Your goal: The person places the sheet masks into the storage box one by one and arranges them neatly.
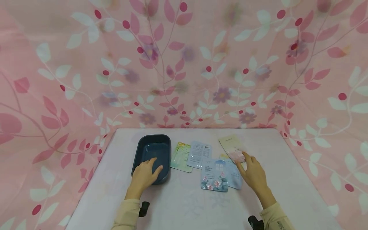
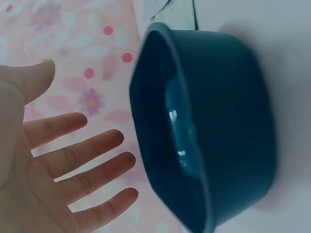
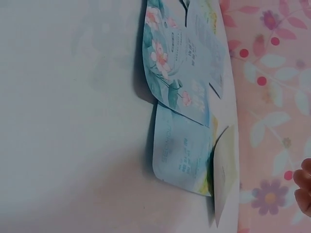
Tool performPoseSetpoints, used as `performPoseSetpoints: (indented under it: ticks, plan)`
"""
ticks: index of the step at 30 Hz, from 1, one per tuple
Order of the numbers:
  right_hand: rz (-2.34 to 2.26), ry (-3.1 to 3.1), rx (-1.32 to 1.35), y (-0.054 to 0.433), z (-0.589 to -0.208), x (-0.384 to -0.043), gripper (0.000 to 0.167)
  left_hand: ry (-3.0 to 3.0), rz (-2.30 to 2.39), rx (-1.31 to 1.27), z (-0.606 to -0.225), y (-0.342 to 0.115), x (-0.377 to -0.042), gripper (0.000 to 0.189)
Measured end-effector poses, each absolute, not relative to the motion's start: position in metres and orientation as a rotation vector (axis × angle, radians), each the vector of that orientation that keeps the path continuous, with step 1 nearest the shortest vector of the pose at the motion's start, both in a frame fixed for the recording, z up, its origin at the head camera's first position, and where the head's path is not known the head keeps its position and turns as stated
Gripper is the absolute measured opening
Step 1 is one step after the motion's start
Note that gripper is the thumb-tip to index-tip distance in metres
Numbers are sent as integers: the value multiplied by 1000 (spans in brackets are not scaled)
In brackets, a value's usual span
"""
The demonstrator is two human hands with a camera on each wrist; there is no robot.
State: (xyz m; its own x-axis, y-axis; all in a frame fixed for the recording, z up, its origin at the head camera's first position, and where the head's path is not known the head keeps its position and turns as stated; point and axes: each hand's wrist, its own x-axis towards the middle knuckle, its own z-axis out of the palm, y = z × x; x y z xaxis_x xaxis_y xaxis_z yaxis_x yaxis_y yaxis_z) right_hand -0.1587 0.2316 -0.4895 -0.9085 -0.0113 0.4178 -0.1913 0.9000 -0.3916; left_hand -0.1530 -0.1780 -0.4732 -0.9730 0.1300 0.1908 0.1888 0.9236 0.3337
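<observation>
My left hand (image 1: 142, 175) hovers over the near left part of a dark blue rectangular basin (image 1: 157, 149), fingers spread and holding nothing. In the left wrist view its fingertips stand apart from the basin's rim. Over at the right, my right hand (image 1: 254, 172) reaches over the near end of a cream sachet (image 1: 229, 142) with a pinkish lower part. The right wrist view shows only loosely bent fingertips (image 3: 303, 187), apart from that sachet. Nearest to this hand otherwise are a light blue sachet (image 1: 234, 174) and a lotus-printed blue sachet (image 1: 214, 179) overlapping it.
Between basin and lotus sachet lie a green sachet (image 1: 181, 156) and a pale blue sachet (image 1: 199, 155) with its printed, barcoded face up. All rest on a white-covered table (image 1: 184, 207). A pink floral cloth (image 1: 184, 64) hangs behind the table's far edge.
</observation>
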Motion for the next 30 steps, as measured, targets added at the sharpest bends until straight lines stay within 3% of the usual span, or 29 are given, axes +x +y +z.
performPoseSetpoints:
  ticks: [25,30]
  plan:
    - [737,-2802,96,228,-518,-144,42,-2899,-717,-138,-526,-199,-125,49]
    - [783,-2867,58,230,-525,-140,41,-2779,-702,-190,-540,-203,-122,41]
